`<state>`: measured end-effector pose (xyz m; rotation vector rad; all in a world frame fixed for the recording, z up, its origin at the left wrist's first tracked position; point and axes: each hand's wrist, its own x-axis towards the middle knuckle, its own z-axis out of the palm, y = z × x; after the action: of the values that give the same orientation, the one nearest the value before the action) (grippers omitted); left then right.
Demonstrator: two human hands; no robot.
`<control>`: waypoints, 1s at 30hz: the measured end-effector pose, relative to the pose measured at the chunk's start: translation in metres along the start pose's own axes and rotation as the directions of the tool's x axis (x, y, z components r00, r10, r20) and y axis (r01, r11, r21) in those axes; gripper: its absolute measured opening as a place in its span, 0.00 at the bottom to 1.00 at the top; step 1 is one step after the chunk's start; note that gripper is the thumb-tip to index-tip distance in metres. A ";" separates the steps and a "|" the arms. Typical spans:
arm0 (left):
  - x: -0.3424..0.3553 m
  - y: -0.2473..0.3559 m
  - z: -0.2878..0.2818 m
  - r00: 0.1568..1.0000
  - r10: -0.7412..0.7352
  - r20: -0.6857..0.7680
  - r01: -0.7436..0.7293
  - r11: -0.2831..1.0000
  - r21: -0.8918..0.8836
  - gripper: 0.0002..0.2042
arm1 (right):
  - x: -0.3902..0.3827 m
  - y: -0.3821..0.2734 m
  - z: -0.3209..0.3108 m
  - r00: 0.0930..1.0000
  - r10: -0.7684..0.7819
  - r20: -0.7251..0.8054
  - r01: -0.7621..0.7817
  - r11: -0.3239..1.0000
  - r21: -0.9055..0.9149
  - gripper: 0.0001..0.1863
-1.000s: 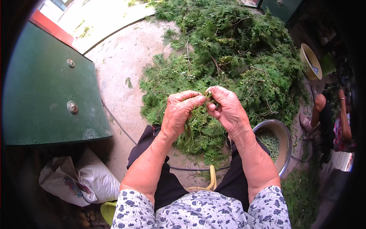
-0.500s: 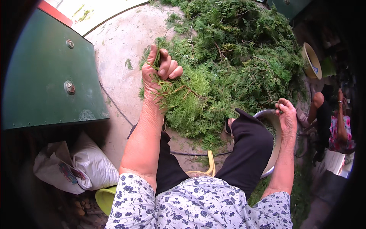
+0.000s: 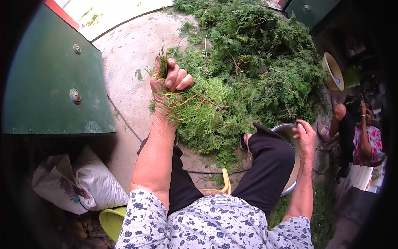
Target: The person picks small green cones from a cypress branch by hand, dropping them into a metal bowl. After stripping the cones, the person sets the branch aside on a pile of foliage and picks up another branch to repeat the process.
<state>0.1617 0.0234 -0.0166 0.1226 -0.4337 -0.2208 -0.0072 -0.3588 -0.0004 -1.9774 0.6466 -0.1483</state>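
Observation:
My left hand is raised in front of me, its fingers closed around a leafy conifer sprig. Flat green fronds poke out above the thumb, and a brown stem trails to the right below the fist. Behind it lies a large heap of cut conifer branches. On the right, my right hand hangs over the edge of a metal basin, fingers bent in toward the thumb. Whatever those fingertips hold is too small to make out. My right knee and hand cover much of the basin's inside.
A green metal box stands at the left, with white sacks and a yellow-green basin below it. A black hose crosses the floor. Toward the right are a cream basin and another seated person.
My left hand has shifted slightly left and down with the sprig in it. My right hand has moved a little left and down, its fingers turning inward over the basin.

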 end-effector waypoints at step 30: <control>-0.030 0.098 0.021 0.638 0.324 -0.699 -0.162 0.943 0.289 0.10 | 0.023 -0.113 0.200 0.590 0.225 0.776 0.228 0.875 -0.427 0.07</control>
<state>0.1445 0.1244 0.0068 0.3368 0.3616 0.1591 0.1289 -0.1725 -0.0046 -2.2169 0.0406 0.9985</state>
